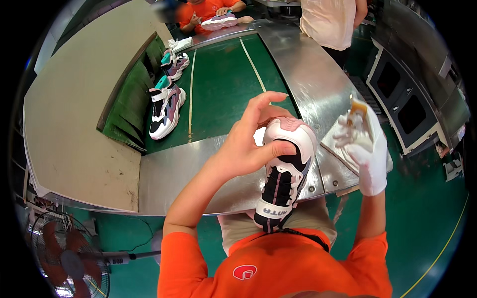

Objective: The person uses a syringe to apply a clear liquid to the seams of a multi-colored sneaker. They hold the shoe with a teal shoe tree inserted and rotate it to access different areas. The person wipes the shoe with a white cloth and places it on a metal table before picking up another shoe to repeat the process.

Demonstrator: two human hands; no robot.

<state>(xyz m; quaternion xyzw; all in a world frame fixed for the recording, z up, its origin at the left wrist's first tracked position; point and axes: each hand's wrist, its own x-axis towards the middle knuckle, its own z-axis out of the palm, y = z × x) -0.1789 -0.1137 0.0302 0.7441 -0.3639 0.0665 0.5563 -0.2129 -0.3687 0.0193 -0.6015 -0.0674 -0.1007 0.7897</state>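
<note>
A white, black and pink sneaker is held up in front of my body, its toe pointing away and its strapped collar near my waist. My bare left hand grips it at the toe, thumb across the upper, other fingers reaching round the far side. My right hand, in a white glove, is raised to the right of the sneaker, apart from it. Its fingers are curled by a small brownish-yellow thing, too blurred to name. A pale flat pad lies on the metal edge below that hand.
Two similar sneakers, one nearer and one farther, stand on the left of the green belt. A metal table edge surrounds the belt. Across it, a co-worker handles another shoe. A fan stands lower left.
</note>
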